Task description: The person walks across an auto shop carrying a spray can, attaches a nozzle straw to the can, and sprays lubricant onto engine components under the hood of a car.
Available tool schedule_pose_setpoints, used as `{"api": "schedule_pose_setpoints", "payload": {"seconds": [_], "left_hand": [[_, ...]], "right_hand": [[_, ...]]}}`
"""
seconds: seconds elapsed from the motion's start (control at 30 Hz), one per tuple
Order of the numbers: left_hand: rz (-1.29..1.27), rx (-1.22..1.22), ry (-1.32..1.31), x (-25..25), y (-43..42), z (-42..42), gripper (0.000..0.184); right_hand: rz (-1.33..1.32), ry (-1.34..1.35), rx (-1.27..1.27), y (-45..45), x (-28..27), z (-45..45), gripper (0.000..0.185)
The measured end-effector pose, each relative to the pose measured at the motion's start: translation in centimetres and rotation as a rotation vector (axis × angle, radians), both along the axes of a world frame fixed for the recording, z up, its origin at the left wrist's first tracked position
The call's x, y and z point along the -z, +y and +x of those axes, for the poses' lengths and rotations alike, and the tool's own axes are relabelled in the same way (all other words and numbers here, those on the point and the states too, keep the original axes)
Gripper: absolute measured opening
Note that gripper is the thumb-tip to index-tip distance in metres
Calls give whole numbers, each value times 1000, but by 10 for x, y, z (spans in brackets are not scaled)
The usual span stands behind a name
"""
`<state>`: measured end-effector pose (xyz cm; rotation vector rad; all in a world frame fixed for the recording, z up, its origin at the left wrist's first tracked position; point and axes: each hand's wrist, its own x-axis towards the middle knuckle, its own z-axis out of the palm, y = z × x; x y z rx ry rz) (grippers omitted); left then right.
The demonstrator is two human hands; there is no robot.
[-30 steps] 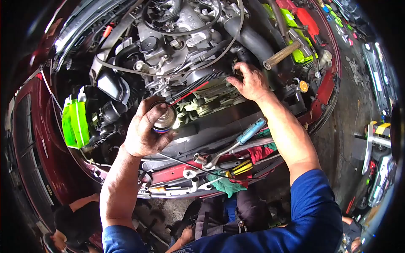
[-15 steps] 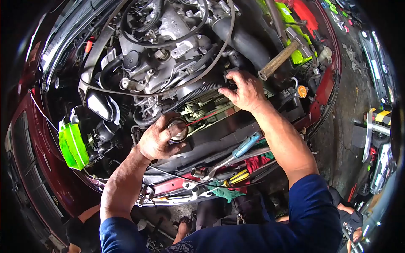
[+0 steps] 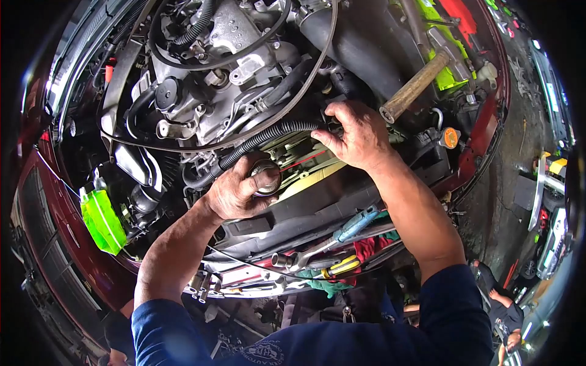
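My left hand is closed around a spray can seen from its top end, with a finger across the top. A thin red straw points right from the can over the gap at the front of the engine. My right hand is at the right end of a black corrugated hose. Its thumb and forefinger are curved and apart; the other fingers are partly hidden. The engine lies beyond both hands, with a long thin belt looped over it.
A wooden-handled hammer lies at the right of the engine bay. A blue-handled tool, a yellow screwdriver and sockets lie along the front edge. A bright green bag is at left. Another person is at lower right.
The view has shifted slightly and come closer to the engine. Both hands keep nearly the same places, the left still around the spray can.
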<state>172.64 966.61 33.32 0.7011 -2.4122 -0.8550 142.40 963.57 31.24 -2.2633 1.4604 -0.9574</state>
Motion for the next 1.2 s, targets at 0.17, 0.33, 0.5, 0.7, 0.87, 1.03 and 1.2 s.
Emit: {"api": "schedule_pose_setpoints", "payload": {"seconds": [0.17, 0.33, 0.5, 0.7, 0.87, 1.03, 1.2], "left_hand": [[19, 59, -10, 4, -6, -7, 73], [-60, 50, 30, 20, -9, -24, 79], [25, 137, 2, 58, -19, -28, 70], [248, 230, -904, 96, 1, -43, 45], [356, 63, -947, 120, 14, -41, 59], [316, 51, -1073, 136, 22, -47, 58], [159, -3, -1045, 154, 29, -49, 54]], "right_hand": [[57, -65, 12, 0, 3, 2, 42], [72, -48, 2, 0, 0, 1, 43], [51, -36, -10, -2, 1, 0, 44], [44, -49, -30, -3, 0, -1, 44], [89, -69, -9, -1, 3, -1, 44], [121, -75, -11, 0, 3, -1, 45], [131, -100, -5, 0, 4, -1, 45]]}}
